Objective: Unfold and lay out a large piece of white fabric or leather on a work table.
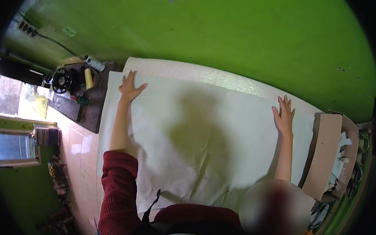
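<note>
A wide white sheet point(167, 112), fabric or similar, lies spread in front of me with creases toward its near side. Beyond its far edge shows a strip of glittery whitish material point(190, 73) underneath. My left hand point(131, 89) rests on the sheet's far left part, fingers spread. Near the far right edge my right hand point(284, 115) lies with its fingers stretched out, also on the sheet. Neither hand holds anything. My shadow falls across the middle of the sheet.
At the left, a sewing machine point(62, 81) and thread cones point(89, 78) stand on a dark table point(94, 109). A cardboard box point(326, 148) with white scraps is at the right. A green wall point(250, 32) rises behind; a power strip point(28, 28) hangs at far left.
</note>
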Tool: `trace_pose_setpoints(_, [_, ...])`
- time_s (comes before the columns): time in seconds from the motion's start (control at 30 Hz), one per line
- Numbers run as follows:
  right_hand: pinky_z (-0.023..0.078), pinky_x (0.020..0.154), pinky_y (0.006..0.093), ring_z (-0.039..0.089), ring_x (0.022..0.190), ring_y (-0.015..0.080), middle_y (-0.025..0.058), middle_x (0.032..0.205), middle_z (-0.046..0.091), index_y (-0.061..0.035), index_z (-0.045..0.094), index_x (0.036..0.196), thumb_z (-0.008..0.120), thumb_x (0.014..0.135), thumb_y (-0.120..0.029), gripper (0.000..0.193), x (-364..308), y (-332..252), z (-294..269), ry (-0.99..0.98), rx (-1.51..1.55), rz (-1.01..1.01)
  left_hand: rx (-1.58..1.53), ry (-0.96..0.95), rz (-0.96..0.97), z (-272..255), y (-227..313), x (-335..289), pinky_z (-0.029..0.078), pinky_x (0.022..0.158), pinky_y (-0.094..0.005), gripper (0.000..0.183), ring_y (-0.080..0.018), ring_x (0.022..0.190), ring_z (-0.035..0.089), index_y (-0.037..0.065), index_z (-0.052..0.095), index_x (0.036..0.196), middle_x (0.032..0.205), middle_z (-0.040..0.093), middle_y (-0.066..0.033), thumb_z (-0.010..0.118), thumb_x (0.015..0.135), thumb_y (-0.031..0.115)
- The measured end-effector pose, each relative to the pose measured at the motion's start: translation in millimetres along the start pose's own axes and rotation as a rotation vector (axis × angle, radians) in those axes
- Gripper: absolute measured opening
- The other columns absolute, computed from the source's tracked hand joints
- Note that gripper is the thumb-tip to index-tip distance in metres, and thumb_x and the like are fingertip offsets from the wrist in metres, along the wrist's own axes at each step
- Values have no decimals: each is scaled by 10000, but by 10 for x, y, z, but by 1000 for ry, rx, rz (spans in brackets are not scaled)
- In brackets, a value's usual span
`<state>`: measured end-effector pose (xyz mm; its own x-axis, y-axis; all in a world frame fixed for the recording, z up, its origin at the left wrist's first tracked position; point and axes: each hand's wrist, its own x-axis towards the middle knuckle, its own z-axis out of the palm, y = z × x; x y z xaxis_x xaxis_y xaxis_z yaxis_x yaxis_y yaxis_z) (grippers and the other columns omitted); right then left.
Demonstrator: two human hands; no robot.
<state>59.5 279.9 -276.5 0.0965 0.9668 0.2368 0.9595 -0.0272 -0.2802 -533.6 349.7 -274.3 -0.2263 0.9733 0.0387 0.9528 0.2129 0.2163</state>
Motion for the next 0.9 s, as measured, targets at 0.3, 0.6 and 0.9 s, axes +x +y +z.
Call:
trace_pose_setpoints(0.3, [311,848,414,532,958,250,116,1009,590,-92,568,1036,734,621,-288,488,-149,-743,-770,-368,-213,123,247,-226,168,-587,122,-202,313,882,-522,778,-283,1175,368,166,435,1222,1236,455,-87,778,547,342])
trace_pose_setpoints(0.6, [307,748,342,572,637,217,86,643,617,-133,640,845,641,696,-150,150,-805,-870,-1218,56,-296,184,-93,358,-41,-873,-91,-915,456,759,-398,253,-313,925,561,105,618,939,1109,543,-114,611,689,66])
trace_pose_setpoints(0.9, [331,751,348,565,712,218,7,719,595,-148,640,814,646,640,-39,206,-1214,-1263,-1615,1035,163,260,-1687,987,100,-1324,101,-1566,359,924,-357,293,-229,1078,404,-32,480,1011,1166,362,-118,501,835,201])
